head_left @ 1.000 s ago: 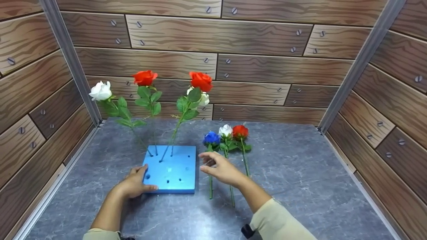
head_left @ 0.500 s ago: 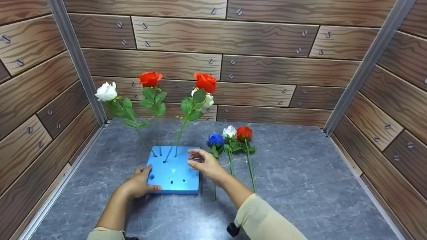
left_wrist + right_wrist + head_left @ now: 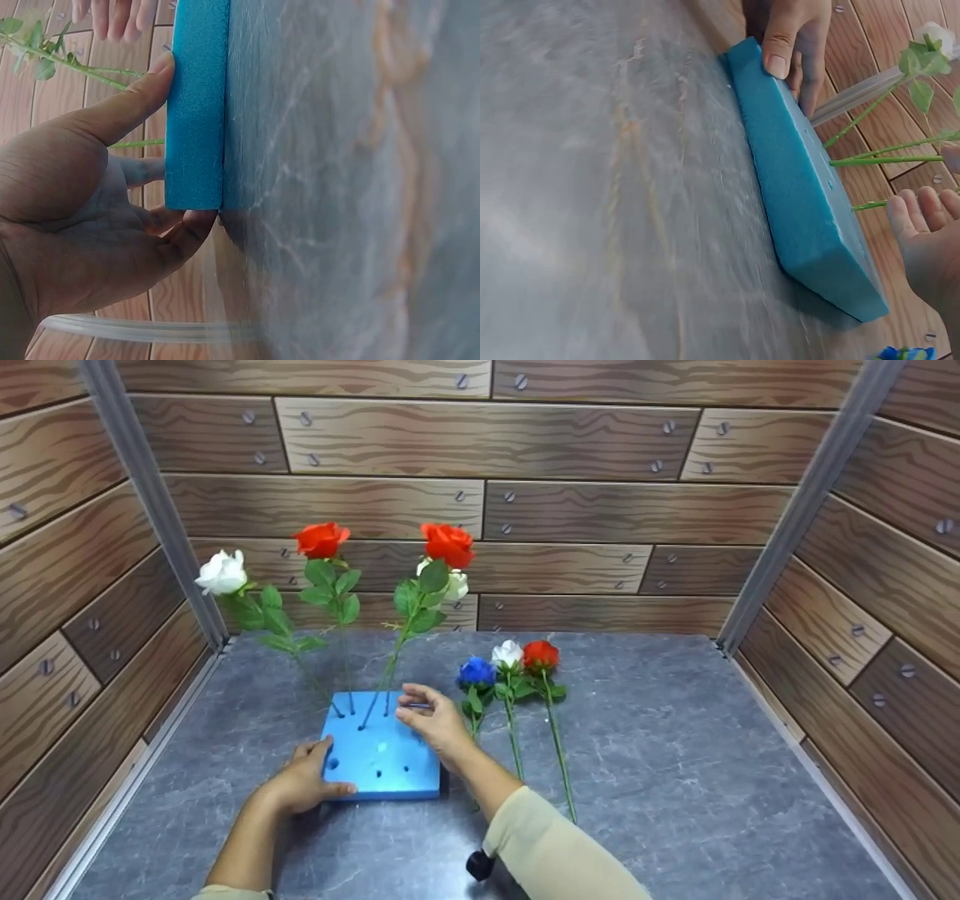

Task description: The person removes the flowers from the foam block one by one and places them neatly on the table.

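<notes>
A blue foam block [image 3: 371, 754] with several holes lies on the table. My left hand [image 3: 300, 781] grips its left edge, the thumb [image 3: 139, 101] on top and fingers at the side. Stuck upright in its far part are a white rose [image 3: 223, 573] leaning left, a red rose [image 3: 321, 540], another red rose [image 3: 448, 544] leaning right, and a second white rose [image 3: 457, 585] partly hidden behind it. My right hand [image 3: 441, 727] hovers over the block's right side, fingers loosely bent. Its fingertips [image 3: 900, 210] come close to a rose stem [image 3: 868, 205]; contact is unclear.
Right of the block, a blue rose [image 3: 477, 671], a white rose [image 3: 508, 654] and a red rose [image 3: 541, 655] lie on the grey marbled table [image 3: 660, 750]. My right forearm covers part of their stems. Wood-patterned walls [image 3: 585, 510] enclose the table.
My right hand has moved left, from beside the lying roses to over the block near the upright stems. My left hand keeps its grip on the foam block.
</notes>
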A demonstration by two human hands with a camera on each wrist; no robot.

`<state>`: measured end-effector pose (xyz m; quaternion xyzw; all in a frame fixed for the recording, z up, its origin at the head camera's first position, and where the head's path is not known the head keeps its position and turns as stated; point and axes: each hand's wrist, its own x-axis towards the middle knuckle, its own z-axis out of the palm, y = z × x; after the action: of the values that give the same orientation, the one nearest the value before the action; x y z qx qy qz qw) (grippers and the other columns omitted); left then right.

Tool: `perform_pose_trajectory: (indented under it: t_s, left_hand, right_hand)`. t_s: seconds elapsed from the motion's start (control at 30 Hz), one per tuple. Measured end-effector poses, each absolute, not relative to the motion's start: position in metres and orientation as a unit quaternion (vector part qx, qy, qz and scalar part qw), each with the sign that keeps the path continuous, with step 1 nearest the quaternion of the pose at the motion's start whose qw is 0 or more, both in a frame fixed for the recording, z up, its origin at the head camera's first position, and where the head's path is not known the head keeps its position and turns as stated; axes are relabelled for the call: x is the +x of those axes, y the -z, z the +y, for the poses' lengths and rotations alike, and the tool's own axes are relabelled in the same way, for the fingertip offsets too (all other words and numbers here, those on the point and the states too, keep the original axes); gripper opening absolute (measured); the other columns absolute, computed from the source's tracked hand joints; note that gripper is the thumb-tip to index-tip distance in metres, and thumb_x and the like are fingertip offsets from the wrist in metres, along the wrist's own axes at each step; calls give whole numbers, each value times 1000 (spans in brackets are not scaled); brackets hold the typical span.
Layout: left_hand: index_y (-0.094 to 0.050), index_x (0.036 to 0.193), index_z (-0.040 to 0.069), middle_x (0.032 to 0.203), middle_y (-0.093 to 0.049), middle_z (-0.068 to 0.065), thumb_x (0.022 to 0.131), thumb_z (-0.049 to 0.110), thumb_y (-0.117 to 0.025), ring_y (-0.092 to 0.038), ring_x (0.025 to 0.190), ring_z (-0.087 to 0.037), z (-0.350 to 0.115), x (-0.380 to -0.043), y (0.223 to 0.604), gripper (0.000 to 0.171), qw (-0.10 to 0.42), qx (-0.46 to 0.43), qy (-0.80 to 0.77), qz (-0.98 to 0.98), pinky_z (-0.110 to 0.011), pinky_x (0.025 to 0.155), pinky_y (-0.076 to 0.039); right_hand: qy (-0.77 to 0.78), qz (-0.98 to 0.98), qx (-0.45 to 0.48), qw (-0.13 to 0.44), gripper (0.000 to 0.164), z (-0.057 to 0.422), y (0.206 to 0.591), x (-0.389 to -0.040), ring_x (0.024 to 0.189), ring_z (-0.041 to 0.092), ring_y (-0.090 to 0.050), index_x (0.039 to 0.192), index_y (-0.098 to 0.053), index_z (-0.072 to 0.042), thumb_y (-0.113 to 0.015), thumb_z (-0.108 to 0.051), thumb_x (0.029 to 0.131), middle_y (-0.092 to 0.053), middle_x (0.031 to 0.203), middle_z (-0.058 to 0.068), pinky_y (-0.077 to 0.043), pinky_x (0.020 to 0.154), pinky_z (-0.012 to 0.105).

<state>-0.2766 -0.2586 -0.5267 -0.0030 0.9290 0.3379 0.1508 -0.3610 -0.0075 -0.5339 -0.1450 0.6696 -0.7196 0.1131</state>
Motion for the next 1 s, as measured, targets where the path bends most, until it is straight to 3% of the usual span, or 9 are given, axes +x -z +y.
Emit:
perform_pose_trajectory:
  t_s: [0.2,0.43,0.8,1.0]
  left_hand:
    - [-17,170,-6,169,-20,-44,89,50,-88,-21,156,-69,-260,-276,531,121,149,-9,-338,929,-77,126,-26]
    - [-17,170,-7,168,-21,-44,91,47,-88,-22,157,-68,-259,-278,527,119,149,-7,-334,931,-76,126,-28]
    - [-17,171,-5,170,-19,-43,92,48,-86,-23,158,-66,-259,-278,525,117,151,-5,-332,931,-76,125,-30]
    - [-18,171,-5,169,-20,-43,92,48,-86,-24,157,-66,-258,-276,525,116,150,-5,-325,934,-76,125,-29]
  right_hand:
    - [739,646,-154,110,53,-30,544,-366,131,27,-69,153,-57,1,-74,-10,103,-63,147,27,-60,107,33]
    - [734,645,-186,104,58,-41,554,-368,144,36,-61,158,-52,2,-72,-6,104,-63,150,22,-59,111,34]
    - [719,654,-195,133,60,-40,560,-374,150,32,-57,163,-49,-12,-70,-12,107,-60,156,15,-55,117,38]
    - [703,662,-206,159,67,-40,560,-374,156,32,-51,169,-38,-15,-67,-15,109,-52,166,14,-50,123,42]
